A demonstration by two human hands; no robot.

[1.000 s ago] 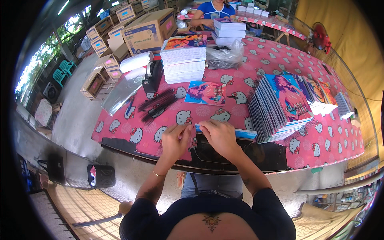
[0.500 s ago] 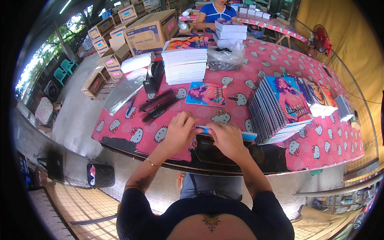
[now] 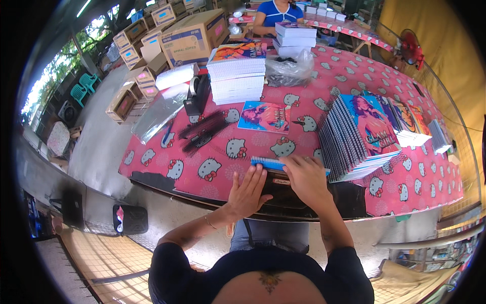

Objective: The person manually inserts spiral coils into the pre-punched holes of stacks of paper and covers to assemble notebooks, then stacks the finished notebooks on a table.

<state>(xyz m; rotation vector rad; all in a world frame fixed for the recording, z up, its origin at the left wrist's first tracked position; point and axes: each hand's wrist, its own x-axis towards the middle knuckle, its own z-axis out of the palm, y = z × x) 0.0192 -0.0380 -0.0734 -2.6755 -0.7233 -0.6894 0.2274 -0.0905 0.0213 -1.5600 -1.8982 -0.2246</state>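
A thin notebook (image 3: 272, 164) with a blue cover stands near the table's front edge, its long bound edge upward and seen almost edge-on. Fingers stretched out, my left hand (image 3: 247, 191) lies flat against its near side by the left end. My right hand (image 3: 307, 178) is closed around the upper edge farther right, fingertips pressed on the binding and hiding part of it. Beyond them a notebook with a pink and blue cover (image 3: 264, 117) lies flat. Black spiral coils (image 3: 205, 130) rest in a loose bundle to the left.
A large stack of spiral notebooks (image 3: 357, 137) stands on the right, and a tall stack (image 3: 237, 76) at the back. Left are a black tape dispenser (image 3: 196, 96) and clear plastic sheets (image 3: 159, 114). Cardboard boxes (image 3: 195, 38) stand behind; a person (image 3: 278, 17) works across the table.
My left hand has let go of its pinch on the notebook's left end, moved nearer to me and flattened out. My right hand has shifted slightly right along the edge.
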